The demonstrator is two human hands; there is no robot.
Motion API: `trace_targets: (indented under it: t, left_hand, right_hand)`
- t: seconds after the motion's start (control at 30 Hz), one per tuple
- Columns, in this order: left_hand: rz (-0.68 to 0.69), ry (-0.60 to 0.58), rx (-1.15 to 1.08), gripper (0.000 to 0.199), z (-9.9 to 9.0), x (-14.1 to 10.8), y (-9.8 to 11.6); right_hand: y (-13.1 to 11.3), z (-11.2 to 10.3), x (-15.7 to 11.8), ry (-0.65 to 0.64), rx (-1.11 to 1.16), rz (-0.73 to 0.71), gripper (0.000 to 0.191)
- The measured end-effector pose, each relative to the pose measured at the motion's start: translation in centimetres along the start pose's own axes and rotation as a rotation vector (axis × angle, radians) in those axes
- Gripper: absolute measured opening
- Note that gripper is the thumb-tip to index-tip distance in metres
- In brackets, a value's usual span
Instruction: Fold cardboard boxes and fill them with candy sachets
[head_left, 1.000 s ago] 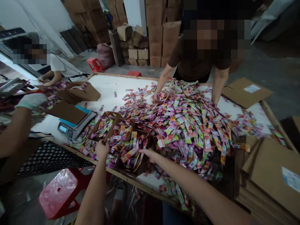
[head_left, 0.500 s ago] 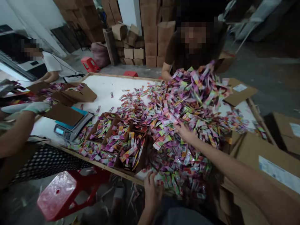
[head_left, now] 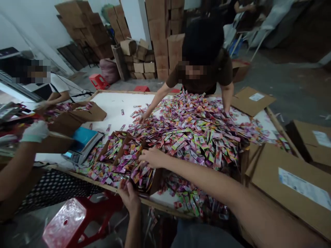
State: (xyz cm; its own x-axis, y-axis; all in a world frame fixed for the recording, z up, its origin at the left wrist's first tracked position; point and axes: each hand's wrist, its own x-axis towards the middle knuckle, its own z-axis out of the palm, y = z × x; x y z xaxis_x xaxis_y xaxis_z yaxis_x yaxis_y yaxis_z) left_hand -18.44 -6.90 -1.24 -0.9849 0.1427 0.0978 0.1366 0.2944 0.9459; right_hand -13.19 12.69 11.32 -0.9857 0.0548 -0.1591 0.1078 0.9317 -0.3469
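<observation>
Just the one view here: it's from a camera on the person's head, facing forward and tilted down over the counter (head_left: 108, 103), near enough for both forearms, wide enough to catch stacked boxes (head_left: 160, 41) behind.

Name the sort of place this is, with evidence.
Probably a small packing workshop: there's a big pile of wrapped sachets on a shared table, a scale, and stacked cardboard boxes.

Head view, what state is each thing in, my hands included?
Near box: open, filled
Pile: loose, heaped
Scale: display lit
Far-corner carton: lying flat
Left hand: beside near box, grip unclear
Right hand: over near box, palm down, grip unclear
</observation>
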Motion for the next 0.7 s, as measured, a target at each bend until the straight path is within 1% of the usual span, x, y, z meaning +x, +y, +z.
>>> trace_targets:
  t: [0.03, 0.07, 0.1, 0.13, 0.17, 0.2, 0.27, 0.33, 0.4, 0.47, 0.53, 0.57, 0.63, 0.7]
  left_hand:
    - [0.018, -0.008, 0.03, 0.059, 0.0, 1.0, -0.2]
    - [0.038, -0.039, 0.048, 0.06, 0.1, 2.0, -0.4]
    - [0.077, -0.096, 0.072, 0.061, 0.3, 2.8, -0.6]
    - [0.133, -0.167, 0.122, 0.064, 0.5, 3.4, -0.7]
    - [0.199, -0.245, 0.211, 0.069, 0.8, 3.8, -0.7]
    - [0.26, -0.322, 0.336, 0.075, 1.2, 4.0, -0.8]
    - [0.373, -0.474, 0.643, 0.081, 2.3, 3.8, -0.8]
    - [0.472, -0.627, 0.869, 0.071, 3.7, 3.2, -1.1]
    - [0.577, -0.744, 0.972, 0.059, 5.2, 2.7, -1.9]
    - [0.618, -0.775, 1.018, 0.056, 6.4, 2.5, -3.0]
    - [0.615, -0.773, 1.04, 0.055, 7.3, 2.7, -4.1]
    - [0.62, -0.777, 1.041, 0.054, 7.6, 2.9, -4.4]
    - [0.66, -0.792, 1.019, 0.05, 8.0, 3.7, -4.3]
    - [0.732, -0.807, 0.976, 0.044, 8.1, 4.9, -3.1]
  right_hand:
    - [-0.2, 0.9, 1.1, -0.03, -0.032, -0.059, 0.048]
    - [0.0, 1.6, 1.8, -0.044, -0.044, -0.086, 0.062]
    - [0.5, 2.0, 2.0, -0.039, -0.03, -0.09, 0.074]
    - [1.3, 2.0, 1.6, -0.018, 0.01, -0.072, 0.081]
    - [2.2, 1.7, 0.7, 0.021, 0.068, -0.042, 0.081]
    - [3.3, 1.2, -0.8, 0.068, 0.133, 0.0, 0.078]
    - [5.6, -0.1, -5.3, 0.174, 0.253, 0.12, 0.064]
    - [7.6, -1.1, -11.4, 0.301, 0.286, 0.27, 0.049]
    - [8.7, -1.5, -18.3, 0.407, 0.318, 0.377, 0.045]
    - [9.1, -1.0, -24.9, 0.503, 0.368, 0.503, 0.045]
    - [8.7, 0.2, -30.4, 0.604, 0.373, 0.685, 0.044]
    - [8.3, 1.0, -32.5, 0.653, 0.38, 0.77, 0.042]
    - [7.3, 2.7, -35.5, 0.758, 0.399, 0.913, 0.041]
    - [6.2, 4.1, -37.7, 0.862, 0.416, 1.001, 0.041]
